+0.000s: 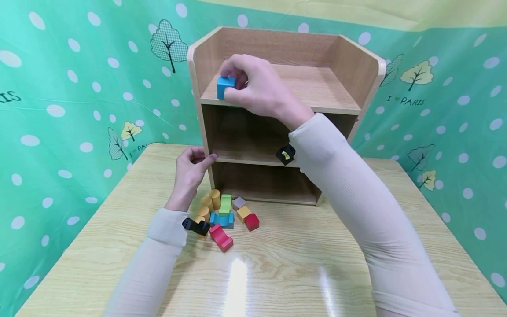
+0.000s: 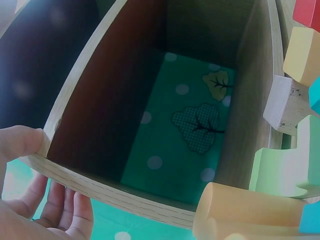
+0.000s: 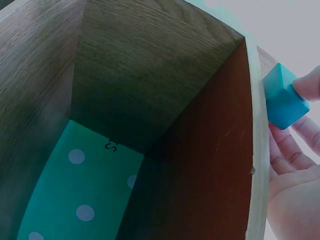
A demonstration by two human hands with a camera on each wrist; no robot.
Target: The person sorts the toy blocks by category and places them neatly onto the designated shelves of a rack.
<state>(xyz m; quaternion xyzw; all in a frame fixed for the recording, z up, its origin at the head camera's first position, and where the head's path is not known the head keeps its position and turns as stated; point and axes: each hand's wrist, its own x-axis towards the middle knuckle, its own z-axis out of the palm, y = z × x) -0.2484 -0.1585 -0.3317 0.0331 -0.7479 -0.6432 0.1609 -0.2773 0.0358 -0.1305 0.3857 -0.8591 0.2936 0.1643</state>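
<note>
A blue cube [image 1: 225, 88] is pinched between the thumb and fingers of my right hand [image 1: 259, 86], at the front left of the wooden shelf's top board [image 1: 309, 81]. In the right wrist view the cube [image 3: 284, 97] appears beside the shelf's pale board edge [image 3: 257, 150]. My left hand [image 1: 190, 169] grips the shelf's left side panel near the middle board, its thumb at the front edge. Seen from the left wrist, the thumb [image 2: 22, 142] lies on the front edge, with the other fingers [image 2: 55, 205] around the panel's outer side.
Toy blocks stand by the shelf's lower left: several orange cylinders [image 1: 214, 199], a green curved block [image 1: 225, 204], a blue curved block [image 1: 222, 220], a pink curved block [image 1: 221, 237], a grey cube [image 1: 239, 202], a yellow cube [image 1: 243, 214] and a red cube [image 1: 252, 222]. A dotted cloth [image 1: 99, 66] hangs behind.
</note>
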